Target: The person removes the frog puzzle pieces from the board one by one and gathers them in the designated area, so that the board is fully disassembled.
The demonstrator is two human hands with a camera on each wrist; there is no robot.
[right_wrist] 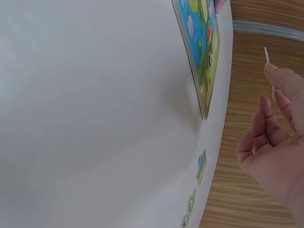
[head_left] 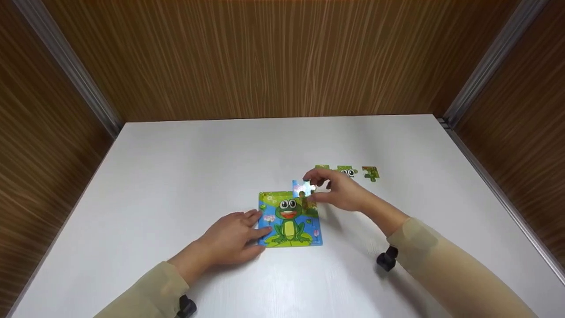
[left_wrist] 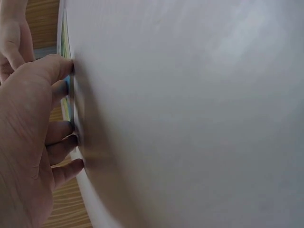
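A square frog puzzle (head_left: 289,232) lies flat at the middle of the white table. Along its left edge rests my left hand (head_left: 231,240), fingers loosely extended, with some fingertips over the border. In the left wrist view, the fingers of that hand (left_wrist: 33,118) touch the puzzle's side and the tabletop. Above the puzzle's top right corner, my right hand (head_left: 342,190) pinches a puzzle piece (head_left: 298,187) whose face shines with glare. From the right wrist view, this piece (right_wrist: 267,55) appears nearly edge-on between thumb and finger, raised off the table.
Behind the right hand lie a loose piece with cartoon eyes (head_left: 347,172), a green and brown piece (head_left: 371,172), and another piece (head_left: 322,166) partly hidden by the fingers. Wood-grain panels (head_left: 282,62) enclose the table's back and sides.
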